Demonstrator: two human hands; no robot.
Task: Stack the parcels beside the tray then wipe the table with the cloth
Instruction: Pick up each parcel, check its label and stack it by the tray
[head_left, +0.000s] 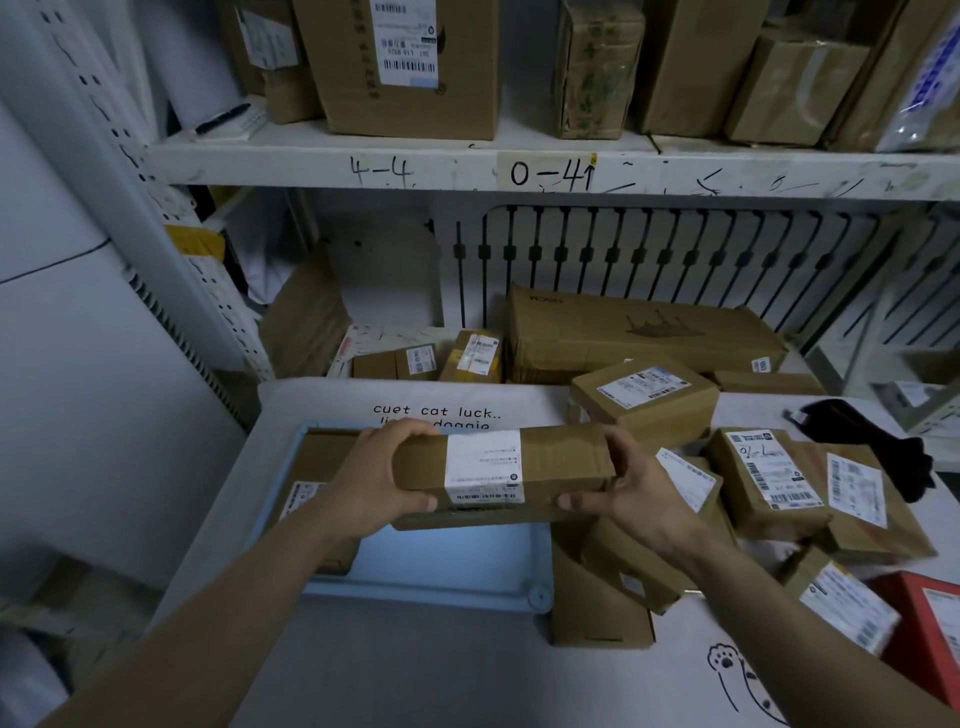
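Above the white table (441, 670) and its pale blue tray (405, 590), the left hand (382, 480) and right hand (631, 499) each gripped one end of a long brown parcel (498, 475). Another parcel (317, 462) lay inside the tray. More parcels (763, 478) lay heaped just right of the tray, with a black cloth (883, 452) beyond them and shelves (467, 171) of boxes behind.

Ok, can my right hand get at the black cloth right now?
Probably not yet: the right hand grips the long parcel. The black cloth lies uncovered past the labelled parcels, so a freed hand likely could.
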